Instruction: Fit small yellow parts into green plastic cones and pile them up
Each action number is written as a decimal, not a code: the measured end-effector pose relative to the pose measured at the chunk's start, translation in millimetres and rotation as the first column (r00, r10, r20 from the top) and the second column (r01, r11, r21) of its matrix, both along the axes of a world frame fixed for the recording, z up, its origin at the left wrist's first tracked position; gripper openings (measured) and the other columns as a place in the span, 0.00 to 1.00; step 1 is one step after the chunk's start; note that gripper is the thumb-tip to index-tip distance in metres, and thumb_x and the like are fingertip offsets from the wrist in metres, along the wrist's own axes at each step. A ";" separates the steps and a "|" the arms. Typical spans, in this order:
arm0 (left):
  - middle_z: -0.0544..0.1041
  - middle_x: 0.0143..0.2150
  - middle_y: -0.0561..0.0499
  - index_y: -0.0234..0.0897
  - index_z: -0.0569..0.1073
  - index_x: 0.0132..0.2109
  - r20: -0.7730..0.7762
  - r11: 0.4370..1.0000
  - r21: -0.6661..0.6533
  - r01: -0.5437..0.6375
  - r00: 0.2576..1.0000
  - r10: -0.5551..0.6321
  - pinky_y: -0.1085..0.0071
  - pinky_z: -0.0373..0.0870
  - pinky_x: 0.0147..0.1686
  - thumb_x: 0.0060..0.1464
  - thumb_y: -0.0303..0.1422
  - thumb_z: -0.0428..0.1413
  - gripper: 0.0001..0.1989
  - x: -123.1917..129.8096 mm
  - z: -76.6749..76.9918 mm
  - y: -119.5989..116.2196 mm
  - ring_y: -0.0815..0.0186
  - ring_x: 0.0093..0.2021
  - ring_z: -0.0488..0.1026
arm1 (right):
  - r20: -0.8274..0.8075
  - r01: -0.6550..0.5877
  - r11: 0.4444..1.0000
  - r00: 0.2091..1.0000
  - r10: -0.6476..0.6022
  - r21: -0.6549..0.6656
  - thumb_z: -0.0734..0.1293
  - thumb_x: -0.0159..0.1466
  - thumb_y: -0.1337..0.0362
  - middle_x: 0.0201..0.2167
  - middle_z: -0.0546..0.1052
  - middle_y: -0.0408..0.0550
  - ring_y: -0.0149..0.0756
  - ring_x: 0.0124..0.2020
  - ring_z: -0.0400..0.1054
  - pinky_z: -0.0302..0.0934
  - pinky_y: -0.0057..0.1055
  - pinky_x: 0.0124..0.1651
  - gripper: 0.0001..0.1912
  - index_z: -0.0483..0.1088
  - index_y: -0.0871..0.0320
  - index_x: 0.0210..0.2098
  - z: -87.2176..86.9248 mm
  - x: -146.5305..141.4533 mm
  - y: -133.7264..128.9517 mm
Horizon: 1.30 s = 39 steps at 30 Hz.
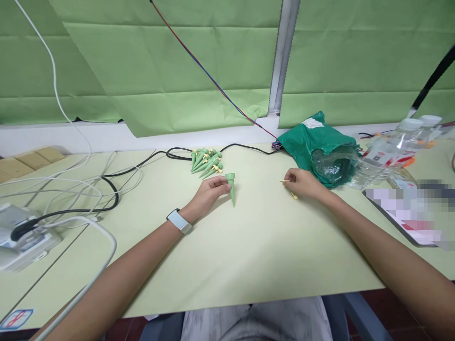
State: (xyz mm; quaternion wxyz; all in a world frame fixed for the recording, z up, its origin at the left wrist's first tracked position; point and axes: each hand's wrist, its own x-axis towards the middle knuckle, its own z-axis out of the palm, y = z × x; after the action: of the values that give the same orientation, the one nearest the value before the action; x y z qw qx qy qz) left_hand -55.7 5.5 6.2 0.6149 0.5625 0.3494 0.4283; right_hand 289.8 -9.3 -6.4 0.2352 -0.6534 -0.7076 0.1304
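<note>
Between the thumb and fingers of my left hand (209,193) is a green plastic watering spike (232,189), its wide cap up and its point down, over the table. My right hand (301,182) is closed in a pinch on a small yellow plastic piece (283,181), whose end sticks out to the left of the fingertips. Just below that hand, a second small yellow piece (294,195) lies on the table. Behind my left hand is a pile of several green spikes (206,161), with yellow pieces on them.
An open green plastic bag (313,142) lies behind my right hand, beside clear bottles (387,147). A flat tablet-like device (401,218) is at the right. White and black cables (113,189), a power strip (28,237) and brown boxes (31,161) occupy the left side.
</note>
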 end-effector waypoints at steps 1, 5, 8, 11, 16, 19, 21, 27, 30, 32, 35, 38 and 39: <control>0.73 0.33 0.52 0.36 0.78 0.34 -0.001 1.000 0.006 0.003 1.000 -0.003 0.66 0.70 0.44 0.45 0.35 0.71 0.12 0.2 0.3 -0.3 0.67 0.36 0.70 | -0.017 -0.006 1.000 1.000 0.006 0.009 0.68 0.63 0.62 0.32 0.79 0.48 0.36 0.32 0.71 0.57 0.30 0.33 0.05 0.72 0.56 0.32 0.1 -0.6 -0.2; 0.72 0.33 0.52 0.36 0.75 0.32 0.002 1.000 0.008 0.003 1.000 -0.003 0.66 0.70 0.43 0.45 0.35 0.71 0.13 -0.1 0.0 -0.2 0.67 0.36 0.71 | -0.138 -0.034 0.993 0.989 0.049 0.113 0.67 0.62 0.63 0.31 0.79 0.46 0.36 0.32 0.71 0.60 0.30 0.35 0.03 0.71 0.55 0.34 3.2 -10.3 -4.7; 0.73 0.33 0.52 0.36 0.75 0.33 0.005 1.000 -0.005 0.014 1.000 -0.014 0.66 0.70 0.44 0.45 0.35 0.72 0.14 -0.9 0.1 -0.6 0.66 0.38 0.73 | -0.306 -0.066 0.976 0.943 0.130 0.210 0.67 0.64 0.61 0.32 0.79 0.46 0.37 0.34 0.73 0.65 0.31 0.39 0.04 0.72 0.54 0.35 5.7 -30.6 -13.1; 0.74 0.34 0.51 0.36 0.75 0.33 -0.011 0.998 -0.020 0.053 0.999 -0.053 0.66 0.71 0.44 0.46 0.35 0.72 0.14 -0.6 1.0 -3.3 0.66 0.38 0.73 | -0.520 -0.113 0.967 0.826 0.219 0.228 0.70 0.64 0.56 0.34 0.79 0.47 0.38 0.36 0.74 0.69 0.34 0.41 0.08 0.74 0.54 0.37 5.8 -60.9 -26.4; 0.77 0.39 0.48 0.35 0.79 0.44 -0.038 0.985 -0.035 0.167 0.985 -0.168 0.66 0.70 0.46 0.50 0.35 0.71 0.16 4.5 2.0 -13.5 0.65 0.40 0.74 | -0.721 -0.193 0.949 0.618 0.314 0.248 0.74 0.64 0.55 0.38 0.81 0.49 0.39 0.39 0.77 0.73 0.37 0.45 0.12 0.78 0.56 0.42 3.9 -103.5 -50.9; 0.79 0.42 0.45 0.34 0.79 0.45 -0.084 0.972 -0.015 0.237 0.968 -0.237 0.65 0.69 0.49 0.54 0.36 0.69 0.15 8.2 2.6 -20.5 0.62 0.44 0.75 | -0.703 -0.192 0.938 0.623 0.345 0.290 0.74 0.64 0.57 0.37 0.81 0.47 0.38 0.39 0.77 0.73 0.36 0.46 0.09 0.77 0.55 0.40 4.3 -111.5 -59.9; 0.79 0.41 0.46 0.34 0.79 0.45 -0.102 0.962 -0.005 0.274 0.957 -0.273 0.66 0.69 0.48 0.55 0.35 0.68 0.13 9.6 3.2 -23.6 0.63 0.44 0.74 | -0.672 -0.201 0.931 0.647 0.360 0.306 0.74 0.65 0.59 0.36 0.81 0.46 0.37 0.38 0.77 0.73 0.35 0.45 0.07 0.78 0.55 0.39 4.8 -111.6 -62.8; 0.77 0.37 0.49 0.34 0.78 0.43 -0.131 0.960 0.016 0.279 0.952 -0.275 0.69 0.67 0.42 0.56 0.36 0.68 0.12 9.2 3.7 -25.1 0.66 0.38 0.72 | -0.566 -0.225 0.900 0.713 0.413 0.373 0.72 0.67 0.60 0.36 0.82 0.47 0.37 0.37 0.77 0.72 0.33 0.43 0.06 0.80 0.55 0.39 8.5 -108.3 -65.9; 0.76 0.35 0.50 0.34 0.78 0.42 -0.164 0.961 0.034 0.273 0.950 -0.265 0.70 0.66 0.41 0.55 0.37 0.68 0.13 9.3 4.7 -25.7 0.68 0.36 0.71 | -0.509 -0.242 0.885 0.744 0.432 0.398 0.71 0.68 0.60 0.35 0.82 0.47 0.37 0.36 0.77 0.71 0.33 0.41 0.06 0.80 0.55 0.39 11.0 -108.2 -68.3; 0.76 0.33 0.51 0.34 0.78 0.42 -0.186 0.961 0.044 0.273 0.948 -0.260 0.71 0.66 0.40 0.54 0.36 0.69 0.13 9.8 5.8 -26.4 0.68 0.35 0.71 | -0.526 -0.251 0.892 0.735 0.428 0.376 0.72 0.67 0.59 0.35 0.83 0.48 0.38 0.36 0.77 0.71 0.34 0.41 0.07 0.81 0.55 0.38 10.8 -109.1 -69.0; 0.78 0.33 0.51 0.34 0.77 0.41 -0.195 0.962 0.042 0.268 0.947 -0.256 0.70 0.67 0.40 0.52 0.36 0.70 0.14 10.4 6.8 -27.3 0.67 0.35 0.73 | -0.702 -0.251 0.937 0.620 0.350 0.245 0.75 0.64 0.56 0.34 0.83 0.49 0.39 0.35 0.78 0.74 0.36 0.40 0.10 0.81 0.57 0.36 6.5 -111.6 -67.3; 0.80 0.33 0.48 0.34 0.75 0.38 -0.175 0.959 0.019 0.281 0.946 -0.274 0.68 0.69 0.40 0.52 0.36 0.70 0.14 10.8 6.6 -27.7 0.65 0.35 0.75 | -0.833 -0.269 0.953 0.489 0.260 0.140 0.77 0.60 0.54 0.31 0.83 0.49 0.40 0.33 0.79 0.76 0.37 0.40 0.13 0.80 0.58 0.34 1.4 -114.1 -64.5; 0.80 0.32 0.48 0.34 0.75 0.38 -0.163 0.956 0.008 0.292 0.944 -0.287 0.68 0.69 0.41 0.53 0.36 0.70 0.14 10.9 6.4 -27.8 0.64 0.35 0.76 | -0.840 -0.269 0.953 0.477 0.259 0.142 0.78 0.60 0.55 0.31 0.83 0.49 0.40 0.33 0.79 0.76 0.37 0.40 0.13 0.80 0.58 0.34 0.4 -114.6 -64.0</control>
State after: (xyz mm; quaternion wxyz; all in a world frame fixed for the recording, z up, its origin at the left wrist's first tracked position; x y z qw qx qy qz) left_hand -44.8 -22.3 12.7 0.6319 0.6500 0.3043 0.2925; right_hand 175.2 -73.3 -6.0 0.5240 -0.3904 -0.5932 0.4702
